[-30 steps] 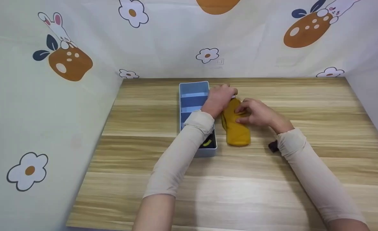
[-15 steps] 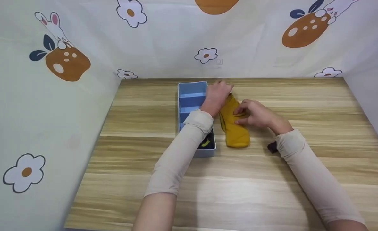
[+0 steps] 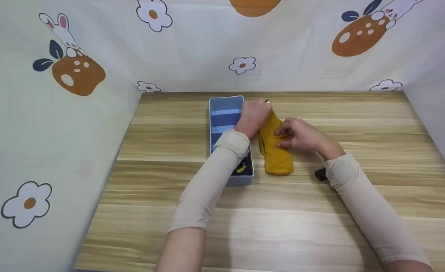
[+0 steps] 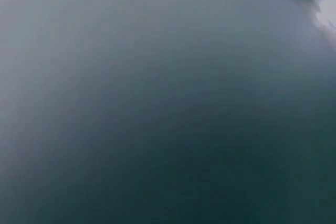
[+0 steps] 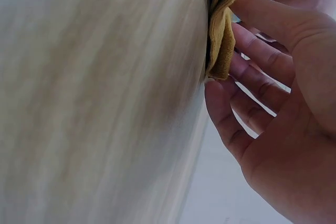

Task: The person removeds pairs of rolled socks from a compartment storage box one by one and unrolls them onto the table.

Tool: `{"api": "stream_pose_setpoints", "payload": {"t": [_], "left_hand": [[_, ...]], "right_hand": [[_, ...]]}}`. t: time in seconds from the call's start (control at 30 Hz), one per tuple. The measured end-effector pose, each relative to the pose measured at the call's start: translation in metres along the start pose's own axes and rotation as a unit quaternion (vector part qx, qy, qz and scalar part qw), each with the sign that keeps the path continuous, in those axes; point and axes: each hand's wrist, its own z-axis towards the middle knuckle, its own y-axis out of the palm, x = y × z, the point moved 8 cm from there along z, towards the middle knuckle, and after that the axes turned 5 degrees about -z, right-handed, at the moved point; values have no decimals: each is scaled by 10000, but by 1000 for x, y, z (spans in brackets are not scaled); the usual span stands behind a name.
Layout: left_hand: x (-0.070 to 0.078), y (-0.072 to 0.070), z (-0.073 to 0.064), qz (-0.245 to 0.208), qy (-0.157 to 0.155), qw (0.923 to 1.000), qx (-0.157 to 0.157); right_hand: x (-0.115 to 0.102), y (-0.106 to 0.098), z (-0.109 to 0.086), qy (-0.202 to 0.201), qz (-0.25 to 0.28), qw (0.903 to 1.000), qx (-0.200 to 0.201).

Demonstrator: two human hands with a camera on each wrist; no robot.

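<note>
A mustard-yellow sock (image 3: 278, 160) lies lengthwise on the wooden table, toe end toward the person, with a dark layer showing along its left edge. At its far end my left hand (image 3: 256, 113) grips the fabric with curled fingers; a small white-and-dark bit shows by the knuckles. My right hand (image 3: 301, 134) pinches the sock's right side loosely between thumb and fingers. The right wrist view shows the folded sock edge (image 5: 223, 51) at those fingertips (image 5: 216, 90). Left of the sock stands a blue divided box (image 3: 226, 120), partly covered by the left forearm. The left wrist view is only a dark blur.
The box's near compartment holds something black with a yellow-green mark (image 3: 242, 169). A small dark item (image 3: 321, 174) lies beside the right cuff, partly hidden by it. Patterned cloth walls (image 3: 192, 56) close off the table's back and sides.
The left hand shifted slightly up and left with the sock's far end, then came back down a little. The sock's toe slid slightly toward the person. The right hand barely moved.
</note>
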Motion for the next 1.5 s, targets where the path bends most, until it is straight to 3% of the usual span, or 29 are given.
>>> {"api": "stream_pose_setpoints", "payload": {"t": [0.17,0.3,0.57,0.97,1.5], "left_hand": [[0,1,-2,129,1,9999,-32],[-2,2,-3,-26,-25,9999,-104],[-3,7,-2,-254,-30,9991,-352],[-1,12,-5,115,67,9983,-560],[0,14,-7,-25,40,9963,-855]], "right_hand": [[-3,-1,-1,-196,-125,9997,109],[-6,-1,-1,-309,-244,9991,122],[-8,0,4,-289,-270,9991,168],[-5,1,2,-108,-579,9983,40],[-3,3,0,-123,-458,9989,-6]]}}
